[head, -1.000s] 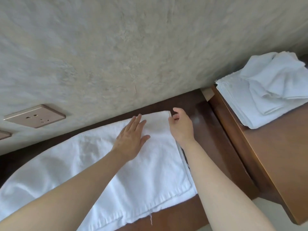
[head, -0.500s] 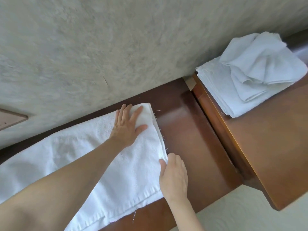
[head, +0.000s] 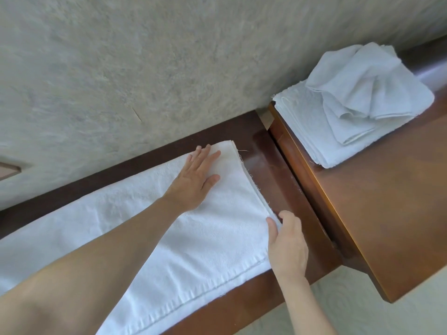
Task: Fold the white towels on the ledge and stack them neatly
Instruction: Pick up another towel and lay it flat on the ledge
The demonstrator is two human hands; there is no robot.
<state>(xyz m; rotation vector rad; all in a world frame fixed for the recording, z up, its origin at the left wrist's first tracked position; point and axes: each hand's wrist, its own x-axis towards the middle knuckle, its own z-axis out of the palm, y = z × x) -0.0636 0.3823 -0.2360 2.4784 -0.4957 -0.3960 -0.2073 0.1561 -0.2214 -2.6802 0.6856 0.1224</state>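
Note:
A long white towel (head: 145,228), folded lengthwise, lies flat along the dark wooden ledge (head: 273,170). My left hand (head: 196,177) presses flat on its far right end, fingers straight. My right hand (head: 287,243) is at the towel's right edge near the front, thumb on top and fingers curled under the layers, pinching the edge. A pile of white towels (head: 355,102) sits on the lighter wooden table (head: 387,213) to the right, folded ones below and a crumpled one on top.
A textured grey-green wall (head: 169,56) runs right behind the ledge. A wall socket plate (head: 8,169) shows at the far left edge. Pale patterned floor (head: 350,298) lies below the ledge's front edge.
My right hand slid from the towel's far right corner down its right edge toward the front and now pinches it. The left hand stayed pressed on the towel.

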